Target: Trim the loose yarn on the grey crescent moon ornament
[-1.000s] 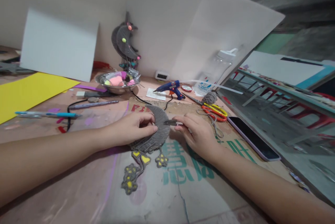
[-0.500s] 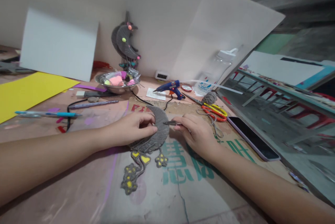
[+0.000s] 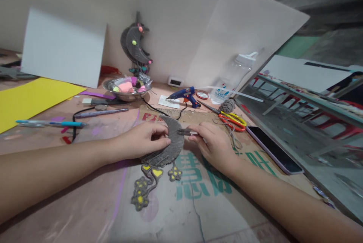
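A crescent moon wrapped in grey yarn lies on the cardboard in front of me. My left hand grips its inner curve, thumb on top and fingers curled around the edge. From its lower end hang grey yarn flowers and hearts with yellow centres. In my right hand is a pair of slim dark metal tweezers, pinched between thumb and fingers. The tips touch or hover just over the moon's outer edge; I cannot tell which. Whatever the tips might hold is too small to make out.
Behind the moon, a blue glue gun rests near a metal bowl of pompoms. Scissors, a grey yarn ball and a phone lie rightward. Pens lie left; a finished-looking moon hangs behind.
The tweezers have shifted very slightly, with their tips now over the moon's edge at a somewhat different angle. My left hand and the moon stay in place.
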{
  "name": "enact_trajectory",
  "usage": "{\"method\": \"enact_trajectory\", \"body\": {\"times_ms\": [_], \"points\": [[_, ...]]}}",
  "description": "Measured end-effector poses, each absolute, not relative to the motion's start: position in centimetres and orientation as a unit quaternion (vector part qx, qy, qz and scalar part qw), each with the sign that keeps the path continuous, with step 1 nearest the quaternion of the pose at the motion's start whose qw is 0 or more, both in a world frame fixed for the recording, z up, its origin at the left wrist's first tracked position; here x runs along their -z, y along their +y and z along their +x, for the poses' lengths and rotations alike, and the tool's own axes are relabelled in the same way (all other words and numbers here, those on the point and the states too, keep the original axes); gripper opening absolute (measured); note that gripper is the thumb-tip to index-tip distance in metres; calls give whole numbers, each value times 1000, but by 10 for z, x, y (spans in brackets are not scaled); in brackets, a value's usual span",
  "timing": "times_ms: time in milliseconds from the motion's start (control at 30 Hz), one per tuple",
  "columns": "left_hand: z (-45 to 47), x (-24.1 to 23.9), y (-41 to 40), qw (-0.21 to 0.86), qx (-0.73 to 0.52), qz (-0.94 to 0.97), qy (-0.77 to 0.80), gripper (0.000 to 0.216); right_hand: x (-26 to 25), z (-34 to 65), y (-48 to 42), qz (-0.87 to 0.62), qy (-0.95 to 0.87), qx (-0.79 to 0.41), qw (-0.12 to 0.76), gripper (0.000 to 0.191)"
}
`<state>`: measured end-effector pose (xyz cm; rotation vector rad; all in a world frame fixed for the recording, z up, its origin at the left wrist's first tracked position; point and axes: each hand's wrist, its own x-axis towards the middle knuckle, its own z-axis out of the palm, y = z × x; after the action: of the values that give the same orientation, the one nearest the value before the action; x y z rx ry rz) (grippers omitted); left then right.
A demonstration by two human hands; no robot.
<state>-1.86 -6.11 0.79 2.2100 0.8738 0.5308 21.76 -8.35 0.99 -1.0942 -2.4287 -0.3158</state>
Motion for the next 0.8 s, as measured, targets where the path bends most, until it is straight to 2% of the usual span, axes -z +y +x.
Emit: {"method": "enact_trajectory", "body": {"times_ms": [533,800], "points": [[-20,-6,-59,346,-205,856,324,21,-10,217,-83,-394,-885,103,224,24],[-19,-8,-60,357,-205,847,338,21,-9,220,-82,-389,-883,87,250,23]]}}
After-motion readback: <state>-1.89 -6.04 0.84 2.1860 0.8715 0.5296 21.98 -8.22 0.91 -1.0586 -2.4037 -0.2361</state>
